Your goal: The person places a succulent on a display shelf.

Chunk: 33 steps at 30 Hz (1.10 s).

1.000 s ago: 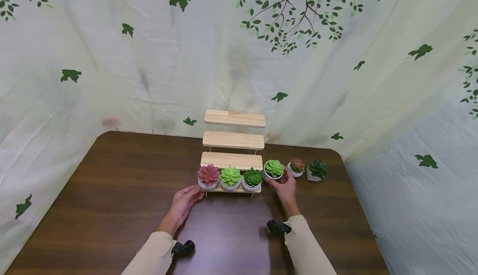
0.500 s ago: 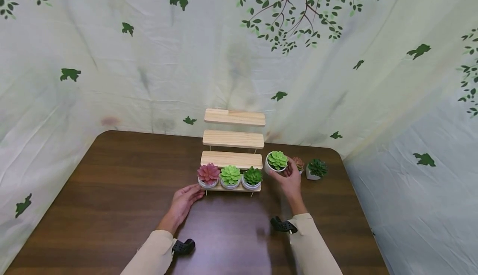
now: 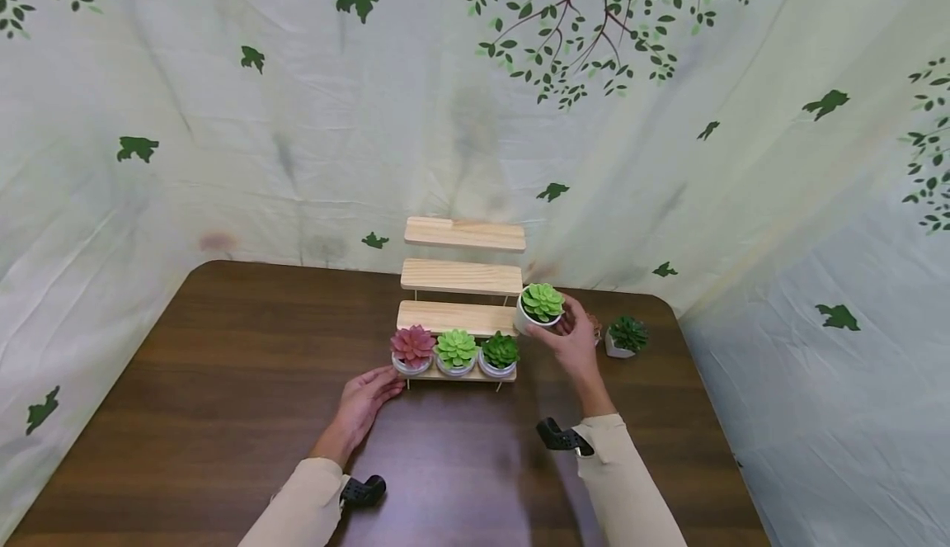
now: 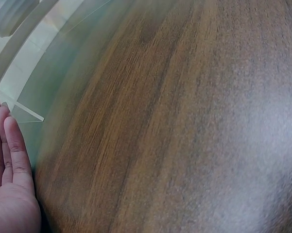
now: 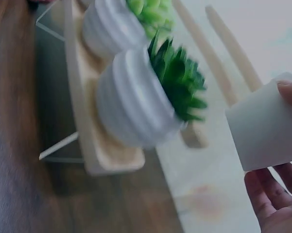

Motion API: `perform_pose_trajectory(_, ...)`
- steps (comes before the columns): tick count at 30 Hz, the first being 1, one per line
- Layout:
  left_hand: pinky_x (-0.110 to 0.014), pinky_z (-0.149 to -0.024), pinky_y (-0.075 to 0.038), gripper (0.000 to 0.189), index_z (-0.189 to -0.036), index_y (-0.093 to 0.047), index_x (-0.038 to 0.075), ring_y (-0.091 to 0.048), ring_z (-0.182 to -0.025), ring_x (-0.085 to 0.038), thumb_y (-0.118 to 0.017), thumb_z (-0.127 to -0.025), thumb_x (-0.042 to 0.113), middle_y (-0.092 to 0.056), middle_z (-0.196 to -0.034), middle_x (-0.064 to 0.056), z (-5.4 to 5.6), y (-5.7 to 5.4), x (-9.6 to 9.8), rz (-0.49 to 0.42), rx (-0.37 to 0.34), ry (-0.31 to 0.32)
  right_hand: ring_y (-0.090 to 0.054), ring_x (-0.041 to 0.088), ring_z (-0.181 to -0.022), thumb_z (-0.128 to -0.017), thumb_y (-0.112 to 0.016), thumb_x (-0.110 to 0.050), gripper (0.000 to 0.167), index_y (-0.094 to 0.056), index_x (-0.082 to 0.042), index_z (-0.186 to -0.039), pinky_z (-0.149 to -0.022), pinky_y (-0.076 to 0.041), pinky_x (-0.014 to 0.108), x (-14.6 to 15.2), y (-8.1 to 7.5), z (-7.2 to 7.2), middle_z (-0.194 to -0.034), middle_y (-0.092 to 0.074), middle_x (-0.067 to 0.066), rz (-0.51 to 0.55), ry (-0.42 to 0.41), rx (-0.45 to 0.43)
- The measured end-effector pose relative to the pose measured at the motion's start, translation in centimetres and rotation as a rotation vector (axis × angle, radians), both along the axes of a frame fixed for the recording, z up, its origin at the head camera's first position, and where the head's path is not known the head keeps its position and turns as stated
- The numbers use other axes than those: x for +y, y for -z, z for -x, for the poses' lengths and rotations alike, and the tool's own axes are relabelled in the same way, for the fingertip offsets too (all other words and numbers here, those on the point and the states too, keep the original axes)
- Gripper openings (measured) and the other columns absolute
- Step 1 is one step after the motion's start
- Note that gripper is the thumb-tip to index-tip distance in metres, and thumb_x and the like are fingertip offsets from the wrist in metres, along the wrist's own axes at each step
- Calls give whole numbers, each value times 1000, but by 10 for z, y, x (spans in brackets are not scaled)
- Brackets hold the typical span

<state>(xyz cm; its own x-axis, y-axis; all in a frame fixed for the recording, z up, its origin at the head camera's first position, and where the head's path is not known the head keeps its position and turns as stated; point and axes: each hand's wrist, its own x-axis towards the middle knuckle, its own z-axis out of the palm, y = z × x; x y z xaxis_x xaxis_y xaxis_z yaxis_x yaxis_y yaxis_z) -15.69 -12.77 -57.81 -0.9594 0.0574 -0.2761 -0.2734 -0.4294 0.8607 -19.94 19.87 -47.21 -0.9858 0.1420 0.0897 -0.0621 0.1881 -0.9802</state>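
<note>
A tiered wooden plant stand (image 3: 460, 314) rises in steps at the table's far side. On its lowest tier sit a pink succulent (image 3: 412, 346), a light green succulent (image 3: 456, 350) and a dark green succulent (image 3: 500, 352), each in a ribbed white pot. My right hand (image 3: 577, 344) grips a bright green potted succulent (image 3: 542, 304) by its smooth white pot (image 5: 265, 128), held up beside the second tier's right end. With straight fingers, my left hand (image 3: 361, 407) lies at the lowest tier's left end; whether it touches is hard to tell.
Right of my right hand stands a dark green succulent in a white pot (image 3: 620, 349). A reddish-brown succulent (image 3: 596, 328) is mostly hidden behind that hand. A leaf-patterned curtain (image 3: 297, 159) hangs behind the brown table (image 3: 223, 382).
My right hand has raised the bright green succulent, first drifting right, then back left toward the second tier. It now covers most of the reddish-brown plant. The left hand stays put.
</note>
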Motion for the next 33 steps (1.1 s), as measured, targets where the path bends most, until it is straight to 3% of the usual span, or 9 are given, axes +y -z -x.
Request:
perform_pose_trajectory(11, -24, -76, -56, 27, -87, -70, 11, -67, -78, -13, -49, -97, -3, -71, -84, 1, 1, 2, 0, -29, -6, -28, -54, 31, -121, -76, -79, 0, 68, -47, 0, -136, -103, -44, 43, -41, -21, 14, -130, -55, 21, 13, -169, 37)
perform_pose_trajectory(21, -24, -76, -56, 27, -86, -68, 10, -67, -76, -13, -48, -96, -5, -71, -83, 1, 1, 2, 2, -47, -10, -22, -58, 30, -116, -77, -79, -2, 66, -50, -1, -136, -98, -49, 36, -66, -17, 22, -126, -59, 19, 3, -255, 25)
perform_pose_trajectory(28, -25, -78, -56, 20, -90, -68, 7, -68, -79, -14, -51, -97, -2, -71, -85, 0, 1, -2, 1, -41, -26, -7, -58, 31, -116, -76, -78, 3, 70, -45, 3, -138, -88, -53, 28, -89, -22, 24, -129, -55, 23, 73, -365, -3)
perform_pose_trajectory(33, -26, -80, -56, 18, -94, -68, 4, -67, -80, -13, -51, -97, -2, -71, -86, 0, -1, -3, 0, -31, -35, -7, -57, 33, -118, -76, -79, 1, 71, -45, 3, -138, -90, -53, 30, -105, -15, 28, -130, -54, 23, 41, -367, -13)
